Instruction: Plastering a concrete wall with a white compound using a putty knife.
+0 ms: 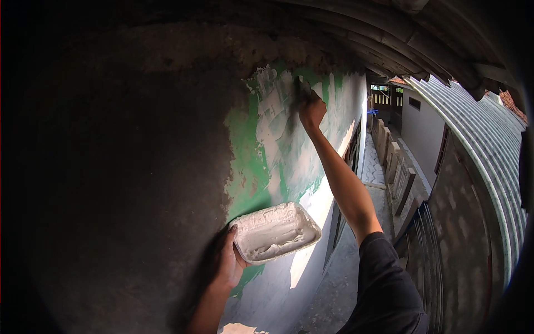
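Observation:
My left hand [229, 263] grips the left end of a shallow, white rectangular tray [267, 259], tilted against the lower part of the painted wall area. White putty [278, 232] coats the tray's inside, with smeared ridges. Up high, my right hand [312, 110] is closed round a putty knife [303, 86], whose blade is dark and only partly visible near the wall. The wall [242, 161] there is green, streaked with patchy white putty [272, 111] around and below the knife.
Dark bare wall [128, 183] fills the left side. Roof tiles and beams [411, 33] hang overhead at the right. Below runs a narrow concrete passage [339, 284], bordered by a low fence [392, 158] and a corrugated roof [473, 133]. Thin rods [427, 245] lean at the right.

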The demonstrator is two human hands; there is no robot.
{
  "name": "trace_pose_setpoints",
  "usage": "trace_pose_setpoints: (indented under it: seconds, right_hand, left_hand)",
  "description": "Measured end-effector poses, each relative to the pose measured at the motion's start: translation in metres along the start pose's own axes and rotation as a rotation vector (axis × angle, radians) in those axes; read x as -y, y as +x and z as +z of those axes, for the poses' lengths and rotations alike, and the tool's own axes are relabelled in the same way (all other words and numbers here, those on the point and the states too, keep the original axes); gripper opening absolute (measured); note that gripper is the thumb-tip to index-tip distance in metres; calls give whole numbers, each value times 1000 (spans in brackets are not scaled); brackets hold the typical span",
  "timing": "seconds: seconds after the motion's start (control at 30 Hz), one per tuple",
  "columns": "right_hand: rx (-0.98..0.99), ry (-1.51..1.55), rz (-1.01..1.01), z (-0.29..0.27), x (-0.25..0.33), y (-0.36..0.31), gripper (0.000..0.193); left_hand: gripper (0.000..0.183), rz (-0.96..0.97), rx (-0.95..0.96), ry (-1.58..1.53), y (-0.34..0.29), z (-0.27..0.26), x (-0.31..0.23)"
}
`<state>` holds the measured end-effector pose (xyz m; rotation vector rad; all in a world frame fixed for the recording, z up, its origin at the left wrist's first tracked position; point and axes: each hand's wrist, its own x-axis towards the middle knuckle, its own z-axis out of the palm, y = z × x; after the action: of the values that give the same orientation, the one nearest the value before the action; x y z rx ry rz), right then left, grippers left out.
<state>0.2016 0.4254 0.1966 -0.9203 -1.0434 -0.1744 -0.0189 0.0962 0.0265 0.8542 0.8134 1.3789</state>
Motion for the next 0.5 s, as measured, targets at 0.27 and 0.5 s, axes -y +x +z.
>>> trace_pose_setpoints:
  seconds: [0.27, 0.5]
  right_hand:
    - [-4, 246, 10, -26, -46, 36, 30]
    - [1, 86, -75, -12, -1, -5, 31]
  left_hand:
    - [54, 12, 68, -15, 1, -5, -11]
    - [49, 14, 116, -63, 6, -12, -12]
